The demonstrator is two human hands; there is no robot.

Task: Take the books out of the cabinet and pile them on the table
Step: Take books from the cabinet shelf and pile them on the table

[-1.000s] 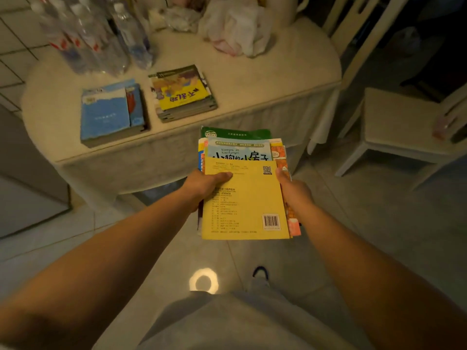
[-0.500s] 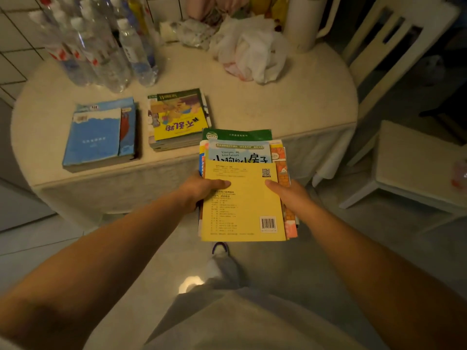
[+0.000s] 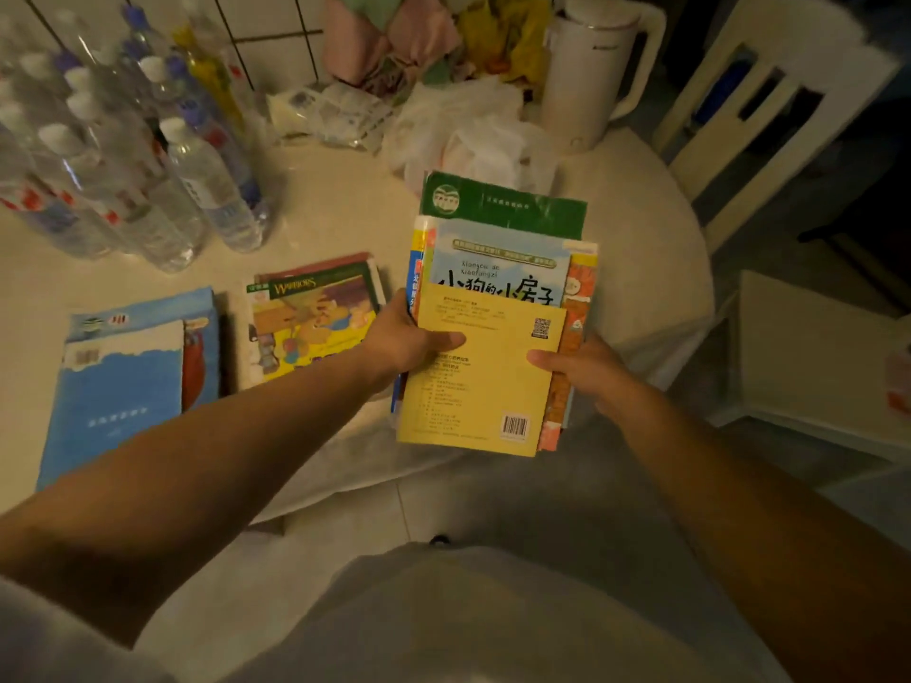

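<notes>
With both hands clamped on it, the stack of books (image 3: 498, 317) sits mid-frame, over the near edge of the table (image 3: 641, 268) and apparently not yet set down. Left hand (image 3: 399, 342) grips the stack's left edge, thumb curled over the yellow back cover (image 3: 473, 386) on top, fingers hidden underneath. Right hand (image 3: 586, 372) holds the right edge the same way, thumb on top. Stack is several thin paperbacks of mixed sizes, staggered: a green one pokes out at the upper end, an orange one along the right. Judgement: moderate weight overall, but glossy covers and uneven sizes mean layers can shear and slide, so squeeze top-to-bottom at both side edges, keep it level, lower flat. Left of centre on the table lie two piles already: the Warriors pile (image 3: 315, 317) just beside the left hand, then the blue-cover pile (image 3: 128, 382) at lower left. Free tabletop looks to be under and right of the stack. Water bottles (image 3: 148, 160) upper left, plastic bags (image 3: 468, 130) and white kettle (image 3: 586, 66) top centre, chair (image 3: 769, 115) upper right.
</notes>
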